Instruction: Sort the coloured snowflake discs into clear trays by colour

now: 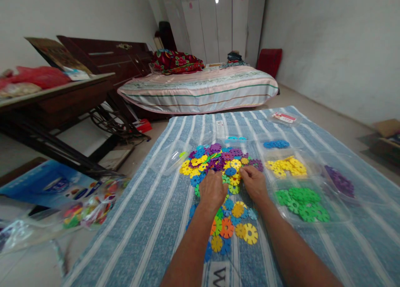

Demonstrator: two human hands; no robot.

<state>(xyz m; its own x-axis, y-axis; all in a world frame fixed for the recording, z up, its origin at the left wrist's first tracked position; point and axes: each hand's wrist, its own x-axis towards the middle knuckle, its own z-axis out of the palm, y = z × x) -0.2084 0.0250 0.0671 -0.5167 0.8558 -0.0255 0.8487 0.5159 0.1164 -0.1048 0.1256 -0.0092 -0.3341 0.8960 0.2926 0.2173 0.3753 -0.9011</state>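
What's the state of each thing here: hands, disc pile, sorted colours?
left hand, palm down on pile, grip unclear
right hand, fingers on pile, grip unclear
mixed disc pile, loose, unsorted, on striped cloth
green discs, sorted apart, one colour
yellow discs, sorted apart, one colour
purple discs, sorted apart, one colour
blue discs, sorted apart, few

blanket (pixel 150 220) is blue with thin white stripes. the loose disc pile (pixel 215 162) is a jumble of yellow, purple, blue, green and orange. then single-colour heaps: yellow discs (pixel 286 167), green discs (pixel 301 199), purple discs (pixel 339 180), blue discs (pixel 276 144). mattress (pixel 200 91) is striped pink, white and green.
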